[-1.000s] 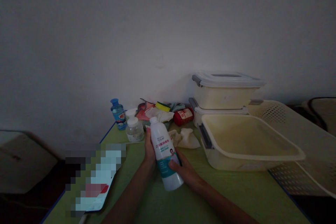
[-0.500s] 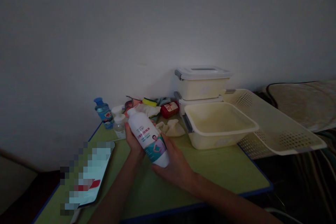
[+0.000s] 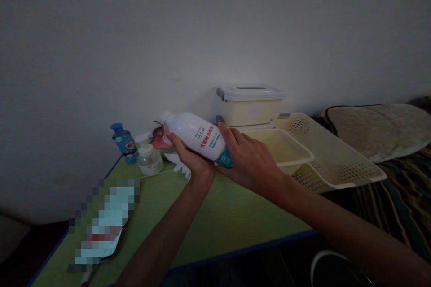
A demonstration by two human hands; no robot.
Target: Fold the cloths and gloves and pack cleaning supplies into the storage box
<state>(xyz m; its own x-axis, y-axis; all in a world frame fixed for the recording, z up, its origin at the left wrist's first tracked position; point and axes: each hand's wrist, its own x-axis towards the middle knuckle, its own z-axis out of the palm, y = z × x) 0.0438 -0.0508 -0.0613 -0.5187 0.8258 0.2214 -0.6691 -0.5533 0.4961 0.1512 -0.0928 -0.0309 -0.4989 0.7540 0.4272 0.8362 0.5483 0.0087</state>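
Note:
I hold a white plastic bottle (image 3: 197, 136) with a white cap and a red and teal label in both hands, lifted above the green table (image 3: 215, 219) and tipped almost on its side, cap toward the left. My left hand (image 3: 191, 161) cups it from below, fingers curled round its middle. Over its bottom end my right hand (image 3: 251, 159) is wrapped. Behind the bottle lie a red cloth and a white glove, partly hidden by my hands.
A blue-capped bottle (image 3: 124, 142) and a small clear pump bottle (image 3: 148, 161) stand at the table's back left. Lidded cream boxes (image 3: 251, 105), an open cream tub (image 3: 289, 150) and a perforated basket (image 3: 333, 161) sit on the right. A blurred pouch (image 3: 101, 224) lies front left. A bed (image 3: 380, 130) is on the far right.
Both hands have raised the bottle off the table level and tipped it from upright to nearly horizontal. The view has pulled back and turned right, showing more of the table edge and the bed.

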